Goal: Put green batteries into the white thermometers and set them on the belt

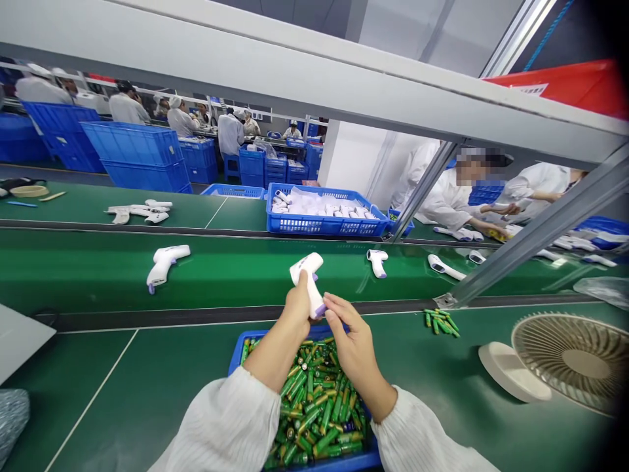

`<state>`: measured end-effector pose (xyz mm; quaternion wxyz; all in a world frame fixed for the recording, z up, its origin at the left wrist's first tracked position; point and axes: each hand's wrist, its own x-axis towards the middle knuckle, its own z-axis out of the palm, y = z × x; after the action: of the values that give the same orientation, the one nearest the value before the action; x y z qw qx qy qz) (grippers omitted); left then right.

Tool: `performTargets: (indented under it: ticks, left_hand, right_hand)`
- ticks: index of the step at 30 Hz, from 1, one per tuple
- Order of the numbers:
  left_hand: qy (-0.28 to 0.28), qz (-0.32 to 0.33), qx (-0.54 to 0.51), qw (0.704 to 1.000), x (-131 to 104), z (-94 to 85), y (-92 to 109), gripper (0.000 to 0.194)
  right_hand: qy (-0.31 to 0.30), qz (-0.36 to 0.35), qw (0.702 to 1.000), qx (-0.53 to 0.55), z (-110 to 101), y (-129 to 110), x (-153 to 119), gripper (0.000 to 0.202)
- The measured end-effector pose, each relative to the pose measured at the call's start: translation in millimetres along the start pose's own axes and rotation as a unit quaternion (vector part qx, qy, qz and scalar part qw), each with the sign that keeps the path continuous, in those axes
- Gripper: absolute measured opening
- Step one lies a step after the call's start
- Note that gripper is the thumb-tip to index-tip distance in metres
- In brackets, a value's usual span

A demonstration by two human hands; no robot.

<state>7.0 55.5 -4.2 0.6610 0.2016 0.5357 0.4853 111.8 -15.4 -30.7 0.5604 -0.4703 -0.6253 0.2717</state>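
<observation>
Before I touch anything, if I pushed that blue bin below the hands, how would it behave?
The blue bin would probably feel heavy for its size, being heaped with batteries. Its straight rim suggests stiff plastic, unlikely to sag much. A jolt might make the batteries roll, as they're cylinders piled loosely.

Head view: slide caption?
Left hand holds a white gun-shaped device, right hand at its purple end; bin of green batteries below.

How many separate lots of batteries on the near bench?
2: the batteries filling the blue bin nearest the camera, and a small loose pile to its right, left of the fan. More may be hidden.
</observation>
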Motion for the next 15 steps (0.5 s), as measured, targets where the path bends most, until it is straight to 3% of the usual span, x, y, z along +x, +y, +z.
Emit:
performTargets:
  ticks: [3, 5, 8, 11, 15]
  left_hand:
    - [0.009, 0.097, 0.196, 0.976, 39.9, -3.7, 21.6, 0.034]
    - [0.041, 0.143, 0.235, 0.961, 68.5, -9.0, 38.2, 0.042]
    - [0.097, 0.191, 0.292, 0.932, 101.0, -35.3, 64.7, 0.058]
    - [0.172, 0.211, 0.334, 0.902, 112.4, -95.3, 91.4, 0.048]
    - [0.339, 0.200, 0.382, 0.837, 102.7, -201.6, 117.3, 0.036]
  right_hand:
    - [-0.004, 0.009, 0.995, -0.097, 1.6, -2.7, -2.3, 0.029]
    - [-0.082, 0.019, 0.980, -0.182, 3.9, -4.6, -5.2, 0.032]
    - [-0.217, -0.009, 0.922, -0.321, 7.6, -7.7, -10.5, 0.031]
    - [-0.291, -0.044, 0.878, -0.377, 9.1, -10.6, -14.9, 0.023]
    - [-0.335, -0.048, 0.858, -0.387, 8.8, -12.1, -16.4, 0.029]
